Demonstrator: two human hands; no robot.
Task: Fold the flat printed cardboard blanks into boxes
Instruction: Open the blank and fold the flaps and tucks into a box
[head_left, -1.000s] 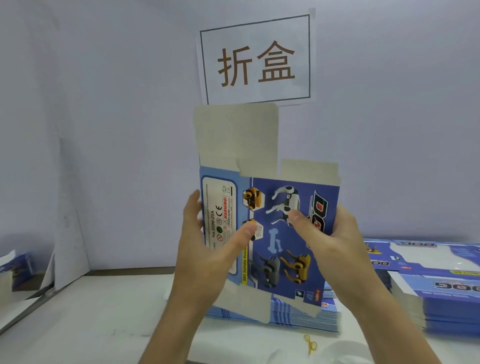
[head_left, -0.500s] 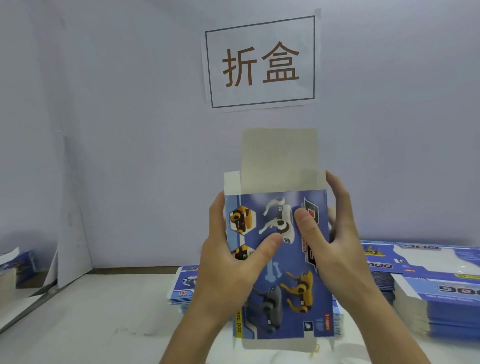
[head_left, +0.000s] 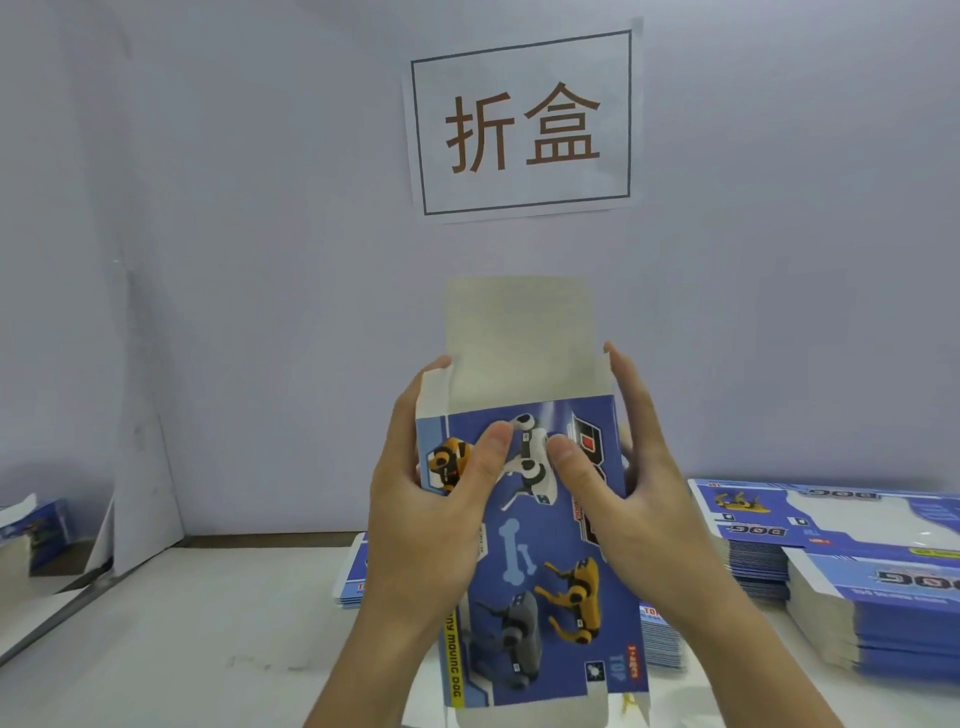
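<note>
While both hands grasp it upright above the pale surface (head_left: 171, 649), the blue printed cardboard box blank with robot-dog pictures (head_left: 540, 561) is held between them: the left hand (head_left: 431, 525) wraps its left edge, thumb on the front, and the right hand (head_left: 639, 514) wraps the right edge. Its plain grey top flap (head_left: 519, 338) stands up. Stacks of flat blue blanks (head_left: 852, 571) lie at the right.

Even, soft, cool-tinted light, moderately bright. No hard glare. Faint shadow under stacked blanks (head_left: 841, 540) at right. Wide-angle bending toward frame edges; wall seam at left leaning. Centre fairly sharp: sign (head_left: 522, 124) characters crisp. Right-edge stack smeared, left-edge pile (head_left: 36, 530) soft. Slight compression softness overall.
</note>
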